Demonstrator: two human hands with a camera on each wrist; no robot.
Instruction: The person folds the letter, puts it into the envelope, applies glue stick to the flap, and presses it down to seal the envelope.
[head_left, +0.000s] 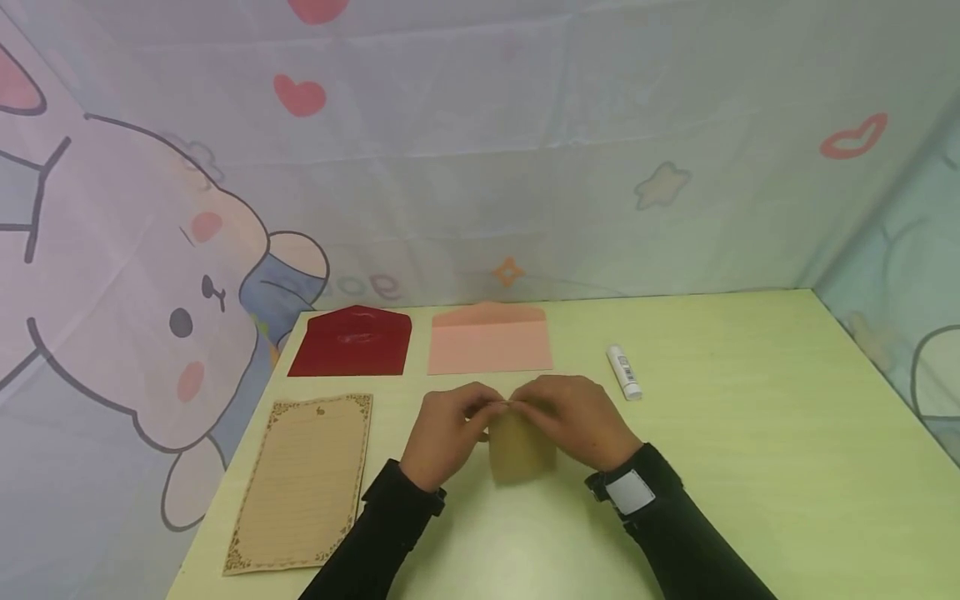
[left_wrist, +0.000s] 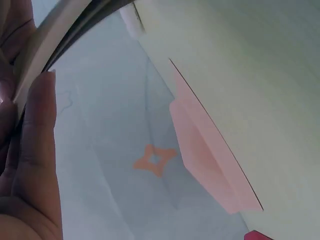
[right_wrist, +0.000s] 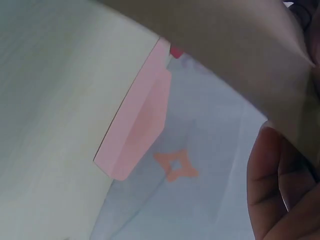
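The tan folded paper sheet [head_left: 522,454] is thin, smooth and matt. The tan rectangular letter sheet with brown ornamental border [head_left: 303,483] is matt paper. The pink paper envelope [head_left: 490,350] has a smooth, matt finish; the dark red paper envelope [head_left: 348,358] shows a glossy patch. The white cylindrical tube [head_left: 624,372] appears to be smooth plastic. The pale yellow-green surface [head_left: 750,417] is smooth with a soft sheen. The pale printed backdrop [head_left: 480,117] is creased cloth.
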